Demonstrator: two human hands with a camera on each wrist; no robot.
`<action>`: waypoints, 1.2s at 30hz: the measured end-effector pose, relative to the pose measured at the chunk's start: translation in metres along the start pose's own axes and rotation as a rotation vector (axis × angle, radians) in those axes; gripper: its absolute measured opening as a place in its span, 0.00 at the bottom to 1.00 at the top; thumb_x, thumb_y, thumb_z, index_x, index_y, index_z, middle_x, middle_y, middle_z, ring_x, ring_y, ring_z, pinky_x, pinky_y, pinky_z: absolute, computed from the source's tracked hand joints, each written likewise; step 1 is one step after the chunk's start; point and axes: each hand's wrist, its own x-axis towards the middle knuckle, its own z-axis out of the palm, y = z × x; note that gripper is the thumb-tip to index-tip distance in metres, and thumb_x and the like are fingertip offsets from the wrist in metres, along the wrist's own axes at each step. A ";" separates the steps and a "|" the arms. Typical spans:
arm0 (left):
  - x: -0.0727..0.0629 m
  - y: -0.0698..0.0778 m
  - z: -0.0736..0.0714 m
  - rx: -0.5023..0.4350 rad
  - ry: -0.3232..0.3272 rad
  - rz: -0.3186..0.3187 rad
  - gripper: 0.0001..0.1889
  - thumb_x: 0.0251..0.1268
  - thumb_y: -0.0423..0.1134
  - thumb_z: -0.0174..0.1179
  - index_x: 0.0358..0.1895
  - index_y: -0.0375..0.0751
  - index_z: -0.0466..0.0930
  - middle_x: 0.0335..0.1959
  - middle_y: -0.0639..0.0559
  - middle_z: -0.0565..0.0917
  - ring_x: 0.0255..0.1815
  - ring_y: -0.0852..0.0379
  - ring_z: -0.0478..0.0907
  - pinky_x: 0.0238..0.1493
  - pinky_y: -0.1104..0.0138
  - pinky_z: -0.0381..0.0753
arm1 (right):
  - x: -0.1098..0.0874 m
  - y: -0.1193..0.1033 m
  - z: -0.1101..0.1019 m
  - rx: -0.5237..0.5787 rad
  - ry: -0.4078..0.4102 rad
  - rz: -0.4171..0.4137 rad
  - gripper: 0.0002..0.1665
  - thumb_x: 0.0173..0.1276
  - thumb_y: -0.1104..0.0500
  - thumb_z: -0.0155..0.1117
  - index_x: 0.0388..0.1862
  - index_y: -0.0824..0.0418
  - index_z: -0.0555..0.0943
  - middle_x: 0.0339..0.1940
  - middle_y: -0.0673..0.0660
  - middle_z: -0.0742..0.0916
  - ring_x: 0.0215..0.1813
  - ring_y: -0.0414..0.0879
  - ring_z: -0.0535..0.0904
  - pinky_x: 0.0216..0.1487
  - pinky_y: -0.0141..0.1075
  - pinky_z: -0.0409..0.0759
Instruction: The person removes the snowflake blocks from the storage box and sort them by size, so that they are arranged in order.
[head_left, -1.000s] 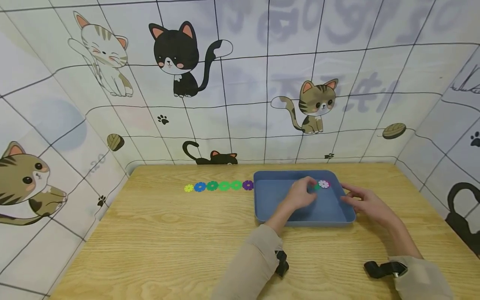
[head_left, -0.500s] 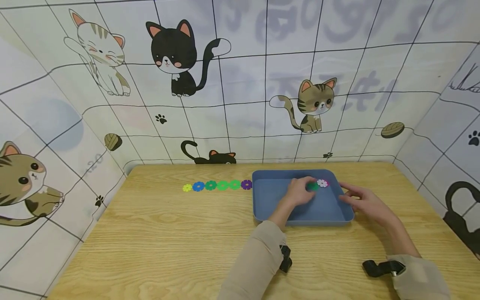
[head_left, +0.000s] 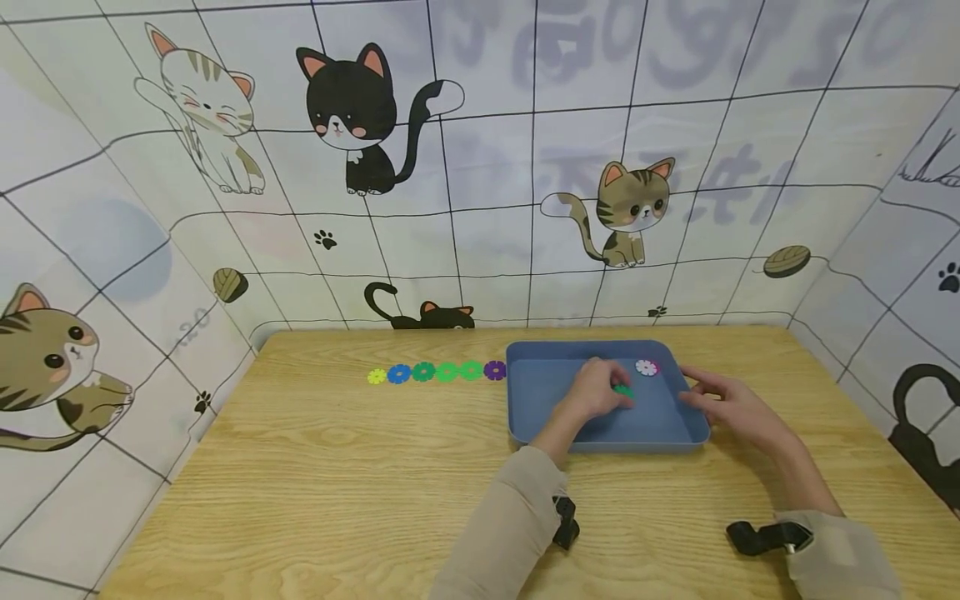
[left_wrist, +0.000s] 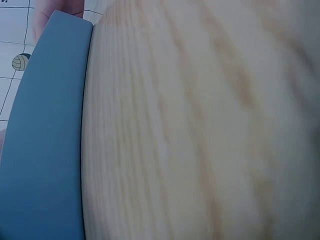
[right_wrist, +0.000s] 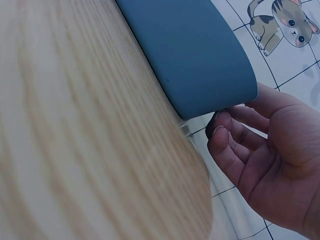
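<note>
In the head view my left hand [head_left: 597,388] reaches down inside the shallow blue tray [head_left: 543,417]. Its fingers and thumb pinch a green flower-shaped plastic disc [head_left: 623,391]. Behind that, a white disc with a pink one [head_left: 647,367] overlapping it lies in the tray's far right part. My right hand [head_left: 731,404] grips the tray's right side, thumb and forefinger at the rim. From the right wrist, this hand [right_wrist: 280,150] shows curled fingers by the tray's corner [right_wrist: 215,75], some of them hidden behind it.
A row of flower-shaped discs [head_left: 447,372] in yellow, blue, greens and purple runs leftward from the tray's left wall on the wooden table [head_left: 322,483]. A wall [head_left: 495,167] printed with cats rises along the table's back edge and sides.
My left hand has drawn the green disc away from the white and pink discs, toward the tray's middle. The right hand stays at the tray's right side.
</note>
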 end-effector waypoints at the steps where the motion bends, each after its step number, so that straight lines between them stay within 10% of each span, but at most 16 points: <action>1: -0.001 0.001 -0.001 0.002 0.001 -0.005 0.12 0.55 0.40 0.78 0.40 0.47 0.87 0.34 0.60 0.77 0.40 0.66 0.70 0.41 0.76 0.70 | 0.000 0.000 0.000 -0.003 0.001 0.003 0.40 0.77 0.52 0.61 0.78 0.68 0.60 0.38 0.60 0.78 0.25 0.45 0.72 0.30 0.35 0.74; 36: -0.055 -0.033 -0.074 -0.468 0.034 0.117 0.09 0.71 0.30 0.61 0.50 0.37 0.83 0.38 0.51 0.81 0.31 0.62 0.81 0.36 0.65 0.84 | 0.000 0.000 0.001 -0.021 0.006 0.000 0.40 0.77 0.52 0.61 0.78 0.70 0.59 0.37 0.60 0.77 0.25 0.45 0.71 0.29 0.36 0.72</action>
